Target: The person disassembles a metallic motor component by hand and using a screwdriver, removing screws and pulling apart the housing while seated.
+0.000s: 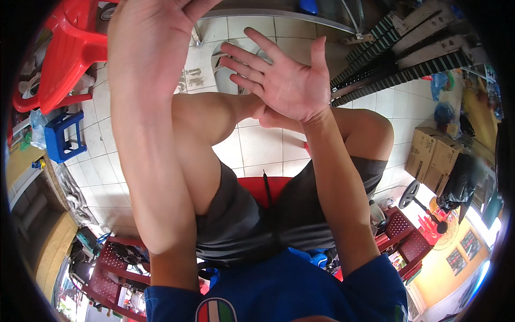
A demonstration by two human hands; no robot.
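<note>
My left hand (150,37) is raised high at the top left, palm showing and thumb stretched out; most of its fingers are cut off by the frame's edge. My right hand (279,80) is open, palm up and fingers spread, above my crossed lower legs. I see nothing held in either. Between my thighs, a thin black pointed object (266,188) lies over the red seat (249,188). A pale grey object (222,78) on the tiled floor (241,150) is partly hidden behind my right hand.
Red plastic chairs (53,64) and a blue stool (61,137) stand at the left. Long slatted metal bars (405,59) lean at the upper right. Cardboard boxes (426,155), a black bag (456,188) and a fan (445,225) are on the right. A metal edge (263,19) runs along the top.
</note>
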